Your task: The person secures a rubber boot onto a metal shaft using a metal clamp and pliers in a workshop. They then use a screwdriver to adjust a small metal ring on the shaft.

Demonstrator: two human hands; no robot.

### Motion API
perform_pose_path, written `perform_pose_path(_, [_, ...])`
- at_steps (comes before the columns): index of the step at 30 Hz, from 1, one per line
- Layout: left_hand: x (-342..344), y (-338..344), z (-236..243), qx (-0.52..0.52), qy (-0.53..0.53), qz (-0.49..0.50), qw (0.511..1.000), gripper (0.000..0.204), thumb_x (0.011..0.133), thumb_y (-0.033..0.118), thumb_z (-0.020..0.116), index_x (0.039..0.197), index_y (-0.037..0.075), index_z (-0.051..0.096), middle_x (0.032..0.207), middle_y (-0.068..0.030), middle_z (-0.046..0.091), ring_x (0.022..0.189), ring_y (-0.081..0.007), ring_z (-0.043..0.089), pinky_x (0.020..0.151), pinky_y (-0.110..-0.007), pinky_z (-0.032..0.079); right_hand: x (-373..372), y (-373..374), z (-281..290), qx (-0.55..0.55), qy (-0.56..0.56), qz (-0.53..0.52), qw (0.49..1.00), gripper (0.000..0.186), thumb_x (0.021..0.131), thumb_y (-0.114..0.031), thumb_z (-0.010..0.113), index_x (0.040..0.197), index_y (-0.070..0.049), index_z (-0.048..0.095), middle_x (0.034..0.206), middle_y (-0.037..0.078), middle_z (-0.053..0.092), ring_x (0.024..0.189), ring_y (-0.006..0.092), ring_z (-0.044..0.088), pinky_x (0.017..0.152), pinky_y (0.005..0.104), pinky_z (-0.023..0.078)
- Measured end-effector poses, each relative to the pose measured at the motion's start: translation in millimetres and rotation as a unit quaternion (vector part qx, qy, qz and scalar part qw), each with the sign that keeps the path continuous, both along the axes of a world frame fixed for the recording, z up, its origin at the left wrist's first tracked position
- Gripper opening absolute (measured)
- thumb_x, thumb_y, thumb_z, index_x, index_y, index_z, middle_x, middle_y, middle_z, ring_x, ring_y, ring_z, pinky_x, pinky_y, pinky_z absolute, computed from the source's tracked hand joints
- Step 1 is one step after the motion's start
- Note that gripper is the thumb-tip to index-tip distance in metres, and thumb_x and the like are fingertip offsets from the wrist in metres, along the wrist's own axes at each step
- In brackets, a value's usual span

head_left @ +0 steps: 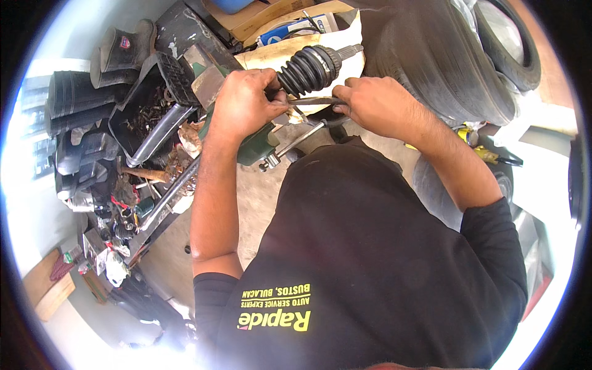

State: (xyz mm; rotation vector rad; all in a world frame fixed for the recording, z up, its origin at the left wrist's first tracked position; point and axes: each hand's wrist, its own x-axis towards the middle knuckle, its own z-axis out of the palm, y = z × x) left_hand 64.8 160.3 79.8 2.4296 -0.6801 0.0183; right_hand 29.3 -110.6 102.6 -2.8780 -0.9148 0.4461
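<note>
A drive axle joint with a ribbed black rubber boot point(308, 69) lies ahead of me, its splined metal end pointing right. It sits above a green bench vise point(254, 148) with a silver sliding handle bar point(296, 144). My left hand point(250, 98) is closed at the boot's left end, thumb and forefinger pinched together; what they hold is hidden. My right hand point(377, 106) grips a dark slender hand tool point(316, 101) just below the boot. The tool reaches left toward my left fingertips, and its exact kind does not show.
On the left, a black bin point(145, 120) holds small metal parts, beside dark boot-like rubber pieces point(126, 52) and a cluttered bench. A blue and white box point(299, 28) lies behind the axle on cardboard. Tires point(444, 61) wrapped in plastic stand at the right.
</note>
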Motion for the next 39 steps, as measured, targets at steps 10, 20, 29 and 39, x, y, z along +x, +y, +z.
perform_pose_path(10, [0.0, 0.8, -2.8, -0.017, -0.018, -0.016, 1.0, 0.022, 0.072, 0.007, 0.085, 0.08, 0.0, 0.065, 0.075, -0.0174, 0.069, 0.07, -0.0356, 0.07, 0.066, -0.042, 0.056, 9.6, -0.4, -21.4, -0.007, 0.018, -0.009, 1.0, 0.034, 0.105, -0.041, 0.062, 0.107, -0.008, 0.07, 0.087, 0.016, 0.074, 0.09, 0.0356, 0.076, 0.081, 0.0483, 0.061])
perform_pose_path(20, [4.3, 1.4, -13.2, 0.032, -0.093, -0.07, 0.993, 0.03, 0.073, 0.008, 0.083, 0.092, 0.005, 0.059, 0.078, -0.0159, 0.069, 0.073, -0.0391, 0.07, 0.066, -0.047, 0.057, 22.1, 0.5, 3.4, -0.049, 0.018, 0.065, 0.997, 0.021, 0.103, -0.025, 0.062, 0.11, -0.007, 0.071, 0.089, 0.015, 0.077, 0.092, 0.034, 0.078, 0.08, 0.0478, 0.062])
perform_pose_path(29, [-0.1, -2.4, -17.0, 0.036, -0.106, -0.048, 0.993, 0.038, 0.074, 0.005, 0.081, 0.101, 0.007, 0.054, 0.074, -0.0146, 0.065, 0.069, -0.0408, 0.068, 0.062, -0.047, 0.056, 28.6, 0.4, 2.8, -0.052, 0.002, 0.114, 0.992, 0.017, 0.098, -0.018, 0.065, 0.109, -0.005, 0.067, 0.087, 0.015, 0.076, 0.088, 0.0341, 0.078, 0.077, 0.0473, 0.062])
perform_pose_path(39, [-3.6, -6.7, -16.5, 0.033, -0.115, -0.037, 0.992, 0.032, 0.073, 0.007, 0.082, 0.095, 0.006, 0.058, 0.072, -0.0119, 0.068, 0.069, -0.037, 0.071, 0.062, -0.046, 0.058, 28.8, 1.9, 6.5, -0.1, -0.038, 0.144, 0.984, 0.017, 0.099, -0.01, 0.063, 0.112, -0.005, 0.073, 0.094, 0.015, 0.08, 0.093, 0.029, 0.081, 0.081, 0.042, 0.066])
